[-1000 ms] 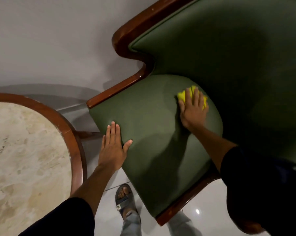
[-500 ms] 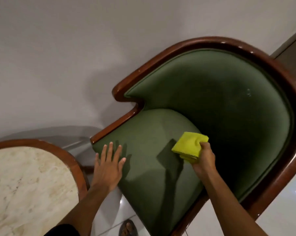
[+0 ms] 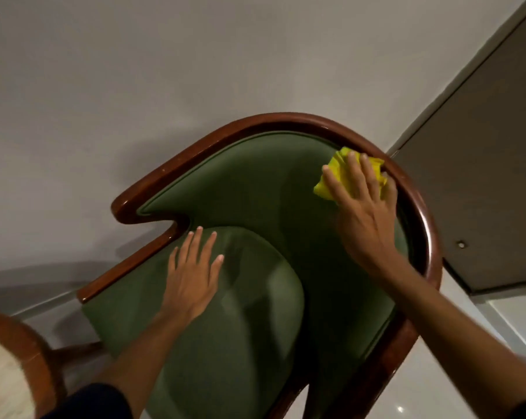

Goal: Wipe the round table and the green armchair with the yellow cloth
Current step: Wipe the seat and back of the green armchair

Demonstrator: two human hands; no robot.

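Observation:
The green armchair [image 3: 255, 201] with a dark wooden frame fills the middle of the view. My right hand [image 3: 364, 216] presses the yellow cloth [image 3: 343, 173] flat against the upper right of the green backrest, just under the wooden rim. My left hand [image 3: 192, 276] lies flat, fingers spread, on the green seat cushion near its left edge and holds nothing. Only a slice of the round table [image 3: 28, 352], marble top in a wooden rim, shows at the bottom left corner.
A plain grey wall [image 3: 165, 71] stands behind the chair. A grey door or panel [image 3: 482, 176] is at the right. Glossy white floor tiles [image 3: 482, 328] show right of the chair.
My right hand carried the cloth from the seat cushion up to the top right of the backrest. My left hand slid further onto the seat. The view tilted up, and the table slipped mostly out.

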